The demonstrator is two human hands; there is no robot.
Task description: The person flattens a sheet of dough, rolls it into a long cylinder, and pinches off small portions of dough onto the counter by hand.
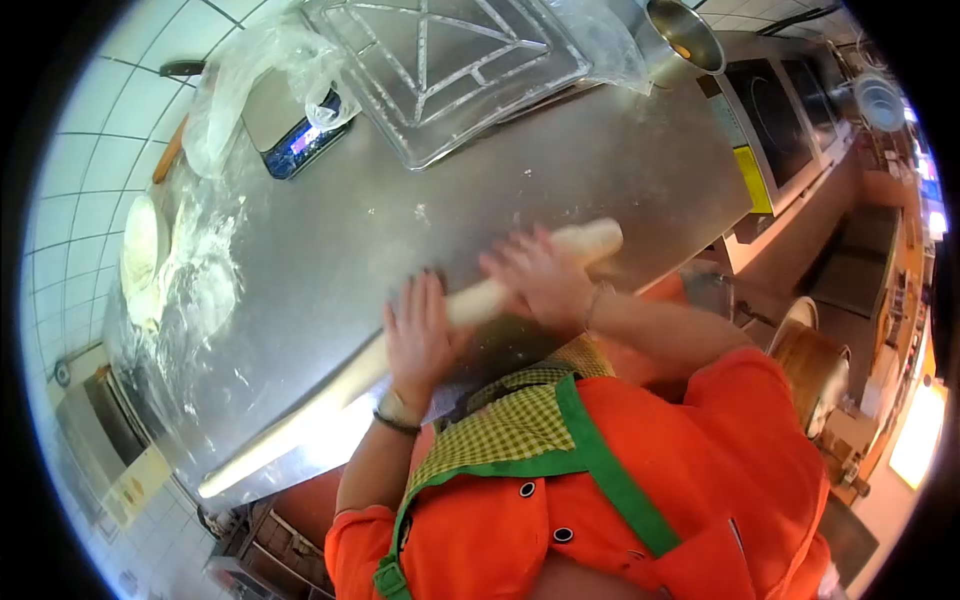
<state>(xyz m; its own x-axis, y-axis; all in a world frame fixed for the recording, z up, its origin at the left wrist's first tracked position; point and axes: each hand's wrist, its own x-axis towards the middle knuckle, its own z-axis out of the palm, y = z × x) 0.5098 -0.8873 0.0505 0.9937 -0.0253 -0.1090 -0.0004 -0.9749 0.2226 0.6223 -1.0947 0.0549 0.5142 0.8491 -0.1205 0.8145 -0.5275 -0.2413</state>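
A long pale roll of dough [478, 302] lies diagonally along the near side of the metal table [330, 250]. It is thicker toward the right end and tapers to a thin tip at the lower left. My left hand [418, 335] rests flat on the middle of the roll, fingers stretched out. Farther right, my right hand [540, 275] presses on the thicker part with its fingers spread; it looks slightly blurred. The dough passes beneath both palms, which hide parts of it.
White flour [210, 290] is scattered at the table's left, beside a pale flour-dusted scoop or bowl [145, 245]. Toward the back stand a digital scale [305, 140], a plastic bag [215, 110], a clear flour-marked tray [470, 65] and a metal pot [685, 45]. An appliance [775, 120] adjoins the right edge.
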